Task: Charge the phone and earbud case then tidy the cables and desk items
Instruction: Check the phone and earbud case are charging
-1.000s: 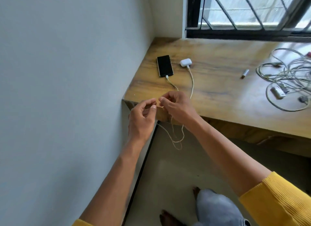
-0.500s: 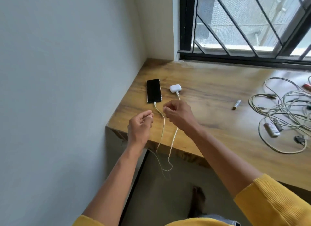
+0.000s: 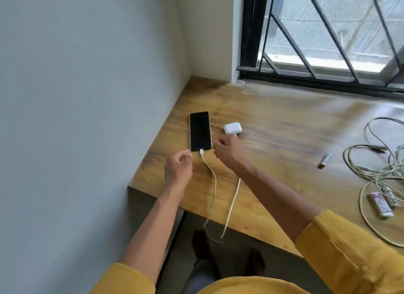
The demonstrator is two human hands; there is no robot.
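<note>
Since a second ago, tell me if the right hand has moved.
Yes. The right hand went from the desk's front edge farther onto it, to just below the earbud case.

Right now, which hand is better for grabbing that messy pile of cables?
Probably the right hand. The cable pile lies far to the right on the desk, on that hand's side. The left hand is by the phone, farther away.
</note>
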